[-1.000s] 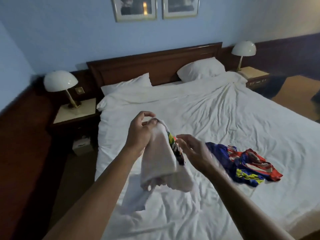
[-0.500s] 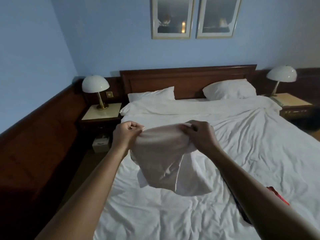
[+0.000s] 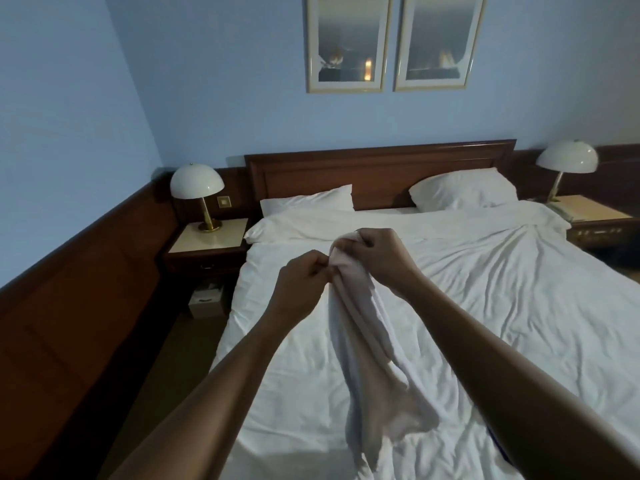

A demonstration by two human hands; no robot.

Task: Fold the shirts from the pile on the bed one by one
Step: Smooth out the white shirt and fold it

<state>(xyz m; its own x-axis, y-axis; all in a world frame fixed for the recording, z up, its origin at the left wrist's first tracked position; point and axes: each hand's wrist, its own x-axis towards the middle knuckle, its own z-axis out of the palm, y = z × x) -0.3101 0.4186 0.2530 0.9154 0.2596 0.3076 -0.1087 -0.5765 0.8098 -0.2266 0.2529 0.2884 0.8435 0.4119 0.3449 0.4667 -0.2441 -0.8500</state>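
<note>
Both hands, left hand and right hand, pinch the bunched top of a pale white cotton shirt hanging mid-frame over the white-sheeted bed; gathered so tightly, it may twist and fold crooked.

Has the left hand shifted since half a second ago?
Yes. The left hand moved right, toward the right hand: it was below the left pillow's outer end, now below its middle, still pinching the white shirt.
</note>
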